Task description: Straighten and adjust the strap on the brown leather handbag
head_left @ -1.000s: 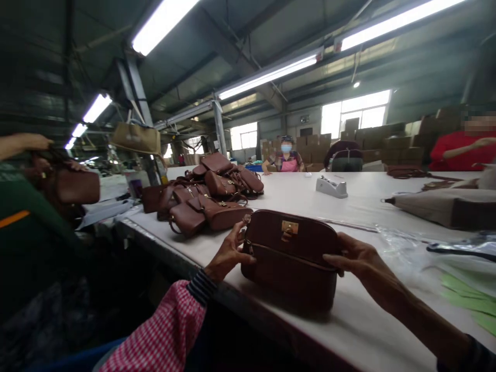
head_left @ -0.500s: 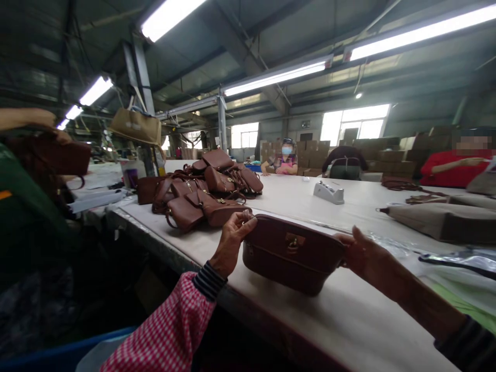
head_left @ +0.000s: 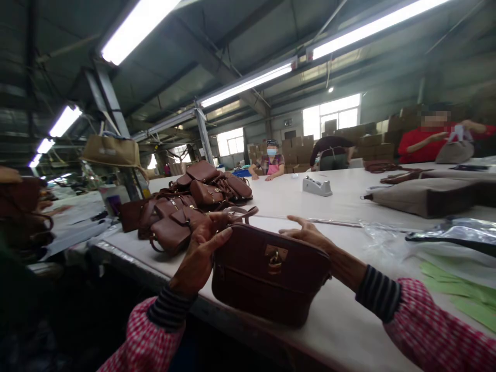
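A dark brown leather handbag [head_left: 248, 274] is tilted towards me at the table's near edge, its front facing me. A gold padlock clasp [head_left: 275, 256] hangs at the middle of its front. My left hand [head_left: 196, 253] is closed on the bag's upper left corner, thumb on the near side. My right hand [head_left: 310, 236] reaches behind the upper right edge with its fingers stretched out; its lower part is hidden by the bag. A thin brown strap [head_left: 248, 214] loops up behind the bag's top edge, near my left hand.
A heap of brown bags [head_left: 205, 191] lies beyond my left hand. A grey tape dispenser [head_left: 316, 186] stands farther back. Clear plastic [head_left: 382, 243], green sheets [head_left: 461, 294] and a grey-brown bag [head_left: 422, 196] lie at right. Co-workers are across the table; another person's hand shows at far left.
The bag has come nearer and to the left in view. My right hand has left the bag's right end and moved behind its top edge. The strap now stands up behind it.
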A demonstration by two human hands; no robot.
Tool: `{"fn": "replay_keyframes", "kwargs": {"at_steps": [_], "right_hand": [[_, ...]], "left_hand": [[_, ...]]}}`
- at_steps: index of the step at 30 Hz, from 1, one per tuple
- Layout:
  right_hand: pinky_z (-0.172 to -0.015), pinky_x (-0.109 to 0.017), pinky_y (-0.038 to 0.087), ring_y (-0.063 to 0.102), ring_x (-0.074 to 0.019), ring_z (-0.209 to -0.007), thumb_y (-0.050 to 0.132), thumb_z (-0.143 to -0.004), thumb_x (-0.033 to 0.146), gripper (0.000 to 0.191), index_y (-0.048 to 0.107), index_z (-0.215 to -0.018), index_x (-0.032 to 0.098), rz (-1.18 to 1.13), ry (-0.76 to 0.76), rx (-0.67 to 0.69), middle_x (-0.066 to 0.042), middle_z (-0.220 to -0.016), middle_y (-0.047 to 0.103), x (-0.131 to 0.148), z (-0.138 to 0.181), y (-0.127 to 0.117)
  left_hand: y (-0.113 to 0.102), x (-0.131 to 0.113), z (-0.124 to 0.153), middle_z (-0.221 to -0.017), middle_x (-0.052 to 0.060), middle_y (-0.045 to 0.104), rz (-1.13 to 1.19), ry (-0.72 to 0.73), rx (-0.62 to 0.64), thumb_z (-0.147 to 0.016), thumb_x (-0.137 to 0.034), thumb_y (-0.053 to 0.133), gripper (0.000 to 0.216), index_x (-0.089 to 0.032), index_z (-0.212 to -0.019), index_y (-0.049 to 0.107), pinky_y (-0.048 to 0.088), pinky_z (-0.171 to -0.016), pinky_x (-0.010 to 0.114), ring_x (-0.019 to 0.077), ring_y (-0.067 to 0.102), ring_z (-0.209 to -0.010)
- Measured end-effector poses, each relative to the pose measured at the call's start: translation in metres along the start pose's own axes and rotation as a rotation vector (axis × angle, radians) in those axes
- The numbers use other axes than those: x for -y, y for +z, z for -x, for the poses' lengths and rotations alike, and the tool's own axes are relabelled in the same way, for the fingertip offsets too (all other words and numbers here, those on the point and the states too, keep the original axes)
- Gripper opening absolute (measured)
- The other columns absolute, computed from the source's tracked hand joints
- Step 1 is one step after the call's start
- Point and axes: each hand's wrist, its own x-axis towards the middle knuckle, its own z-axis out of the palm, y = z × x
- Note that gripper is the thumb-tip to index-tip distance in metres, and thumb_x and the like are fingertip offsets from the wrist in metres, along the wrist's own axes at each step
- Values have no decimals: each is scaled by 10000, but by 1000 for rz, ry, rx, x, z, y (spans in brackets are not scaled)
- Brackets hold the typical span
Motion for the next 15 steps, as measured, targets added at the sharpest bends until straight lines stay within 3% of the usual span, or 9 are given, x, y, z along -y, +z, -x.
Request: {"fn": "replay_keyframes", "kwargs": {"at_steps": [2, 6, 11, 15], "right_hand": [[-536, -242, 564, 727, -200, -722, 848, -582, 49, 1089, 351, -1535, 223, -73, -64, -103, -107, -1079, 746, 20, -10, 2], [-583, -188, 569, 756, -206, -891, 765, -582, -19, 1057, 337, -1509, 254, -200, -254, -205, -101, -1145, 703, 61, -16, -14], [-535, -199, 539, 742, -202, -839, 758, -610, 4, 1059, 255, -1516, 222, -176, -195, -244, -118, -1103, 682, 87, -8, -45], [-550, -208, 529, 711, -171, -803, 695, -707, 90, 958, 198, -1517, 209, 57, -145, -262, -85, -1024, 675, 83, -6, -64]], "left_hand": [[-4, -2, 6, -1169, 28, 707, -8, -22, -42, -830, -292, 836, 333, -216, -1100, 657, 568, -864, 245, 179, 692, -994], [-10, 3, 21, -1209, 56, 715, -2, -115, -115, -828, -330, 842, 379, -213, -1112, 621, 580, -883, 287, 214, 708, -1035], [-13, 33, 42, -1273, 84, 696, 142, -300, -74, -814, -327, 853, 493, -252, -1222, 588, 594, -907, 352, 256, 711, -1084], [-7, 52, 66, -1410, 78, 619, 224, -401, 41, -831, -295, 829, 529, -313, -1303, 592, 565, -1011, 430, 300, 658, -1219]]}}
